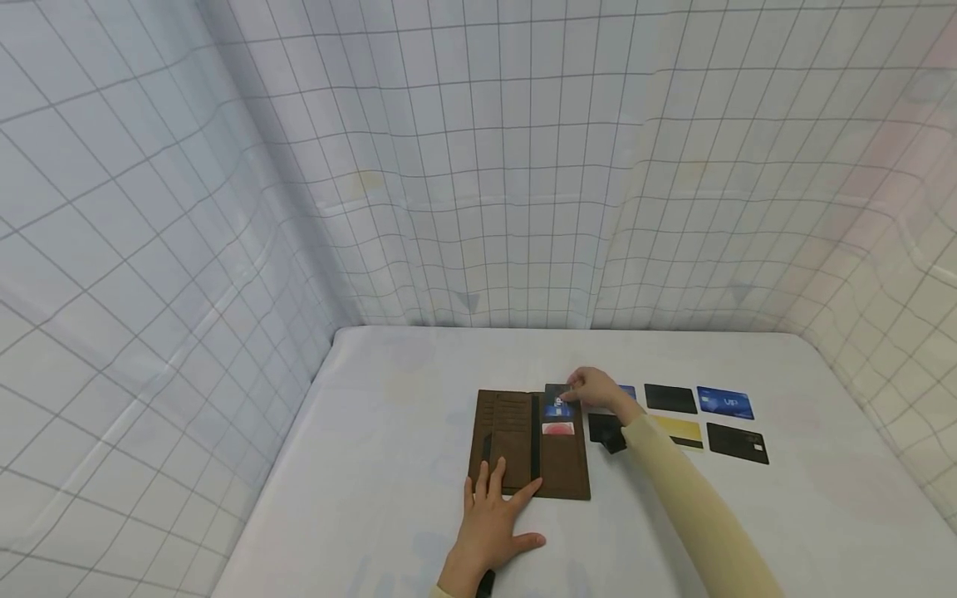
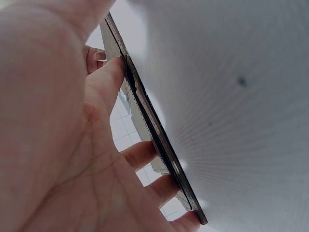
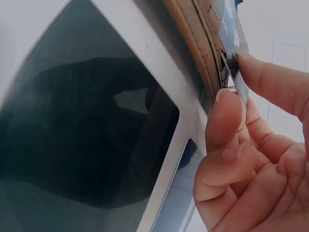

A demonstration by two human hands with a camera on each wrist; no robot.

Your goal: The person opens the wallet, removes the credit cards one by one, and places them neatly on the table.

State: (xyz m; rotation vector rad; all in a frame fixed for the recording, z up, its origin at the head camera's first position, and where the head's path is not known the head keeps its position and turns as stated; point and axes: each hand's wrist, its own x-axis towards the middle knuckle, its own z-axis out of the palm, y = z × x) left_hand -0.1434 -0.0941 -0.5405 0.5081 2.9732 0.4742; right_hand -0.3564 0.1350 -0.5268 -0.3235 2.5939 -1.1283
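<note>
Thumb and fingers of the right hand point(image 1: 596, 389) pinch a dark-and-blue card point(image 1: 557, 410) by its right side, at the far right of an unfolded wallet point(image 1: 561, 469), while the left hand point(image 1: 488, 522) rests with fingers spread on the wallet's near edge, its thumb off to the right above the worktop point(image 1: 374, 465). The hands are well apart; the right is the nearer to the pinched card, which lies to its left. That card's long axis appears to run near to far, in line with the wallet's right panel, just beyond a red-and-white card point(image 1: 557, 428); whether its near end is inside a slot, I cannot tell. Its face is dark at the far end, blue with pale lettering nearer. The wallet is brown and stitched, with tiered slots on the left panel and a black strip point(image 1: 535, 432) down the middle. To the right, cards lie crosswise in two rows: far, a half-hidden blue card point(image 1: 630, 391), a plain black card point(image 1: 670, 398) and a bright blue card point(image 1: 725, 403); near, a partly covered black card point(image 1: 598, 427), a striped yellow card point(image 1: 680, 428) and a chip-bearing black card point(image 1: 734, 442). White gridded cloth point(image 1: 523, 249) hangs beyond.
</note>
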